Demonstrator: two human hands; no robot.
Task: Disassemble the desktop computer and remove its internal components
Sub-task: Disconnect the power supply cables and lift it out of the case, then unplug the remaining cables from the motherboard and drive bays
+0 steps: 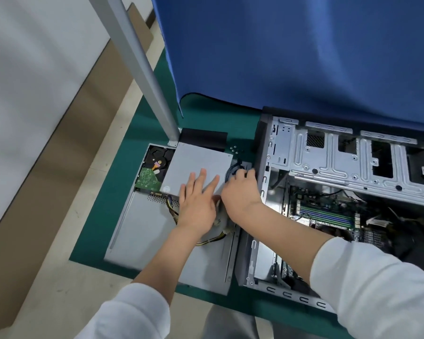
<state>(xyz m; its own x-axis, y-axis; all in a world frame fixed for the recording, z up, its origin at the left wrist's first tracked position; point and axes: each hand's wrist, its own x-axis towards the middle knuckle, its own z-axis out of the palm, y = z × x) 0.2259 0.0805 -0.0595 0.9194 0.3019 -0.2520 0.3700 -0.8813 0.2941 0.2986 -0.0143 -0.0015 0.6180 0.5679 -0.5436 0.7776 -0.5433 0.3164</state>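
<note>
The open desktop case lies on its side at the right, with its motherboard and drive cage exposed. Left of it, the grey side panel lies flat on the green mat. On the panel rest a grey optical drive, a hard drive with a green circuit board, and a power supply with yellow and black cables. My left hand lies flat, fingers straight, on the optical drive. My right hand has its fingers curled round a black part at the drive's right edge.
A grey metal post rises from the mat's back left corner. A blue cloth hangs behind the case. Small screws lie on the mat beside a black panel. Cardboard and a white board lie on the floor at the left.
</note>
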